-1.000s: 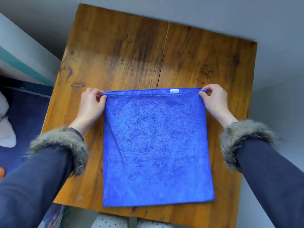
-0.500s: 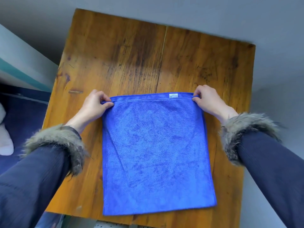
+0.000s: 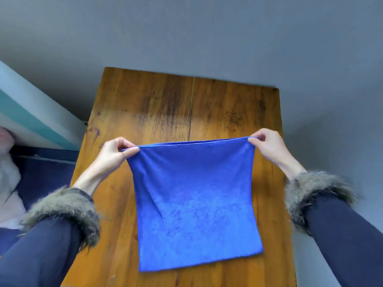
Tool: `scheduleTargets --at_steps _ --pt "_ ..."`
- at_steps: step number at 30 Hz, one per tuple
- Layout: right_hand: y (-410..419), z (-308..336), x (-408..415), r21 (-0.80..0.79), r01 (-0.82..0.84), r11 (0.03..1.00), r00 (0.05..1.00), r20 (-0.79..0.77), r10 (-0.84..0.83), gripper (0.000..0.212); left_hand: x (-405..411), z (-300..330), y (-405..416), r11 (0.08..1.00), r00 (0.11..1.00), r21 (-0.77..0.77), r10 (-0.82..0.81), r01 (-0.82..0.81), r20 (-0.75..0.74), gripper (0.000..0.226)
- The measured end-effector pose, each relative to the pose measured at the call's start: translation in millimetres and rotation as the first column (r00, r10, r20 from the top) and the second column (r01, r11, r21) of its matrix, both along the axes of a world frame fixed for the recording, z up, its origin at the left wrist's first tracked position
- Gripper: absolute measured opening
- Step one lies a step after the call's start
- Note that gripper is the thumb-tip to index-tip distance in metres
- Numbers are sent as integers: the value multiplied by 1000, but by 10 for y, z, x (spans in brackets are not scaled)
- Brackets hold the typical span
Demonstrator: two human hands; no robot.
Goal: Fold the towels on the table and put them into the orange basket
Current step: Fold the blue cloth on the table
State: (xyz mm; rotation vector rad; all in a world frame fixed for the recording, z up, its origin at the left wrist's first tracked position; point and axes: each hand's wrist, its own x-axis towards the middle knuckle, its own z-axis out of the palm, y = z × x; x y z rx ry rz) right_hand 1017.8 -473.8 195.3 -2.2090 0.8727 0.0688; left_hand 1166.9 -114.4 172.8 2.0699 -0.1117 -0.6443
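Both hands (image 3: 115,154) (image 3: 269,147) pinch the blue towel's (image 3: 194,195) far corners above the table (image 3: 157,112).

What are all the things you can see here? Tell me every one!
towel: one, blue, far edge lifted off the table, near edge lying on it
table: one, brown wood, middle of the view
floor: grey, around the table
wall: white with a teal stripe, at left
white thing: one, at the left edge, too cut off to name
sleeves: two, dark blue with grey fur cuffs
left hand: pinches the towel's far left corner
right hand: pinches the towel's far right corner
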Motion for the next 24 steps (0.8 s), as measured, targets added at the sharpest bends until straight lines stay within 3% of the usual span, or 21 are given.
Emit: scheduleTargets --at_steps 6,11,16,20,24 --pt "84 949 -125 60 106 993 968 222 -116 3 9 833 77 990 998 -131 -57 56 -3 6" --pt "82 1621 -155 59 140 988 931 331 -152 6 124 1508 55 981 979 -132 -120 142 163 14" --pt "106 2084 -163 58 150 987 883 442 -160 11 245 2080 74 965 937 -242 -8 99 349 10" --pt "183 2335 -137 80 107 991 873 469 -132 8 318 2276 155 911 931 -412 170 -24 322 9" --pt "181 2486 -106 59 99 993 866 486 -116 6 290 2389 190 908 919 -419 182 -21 349 9"
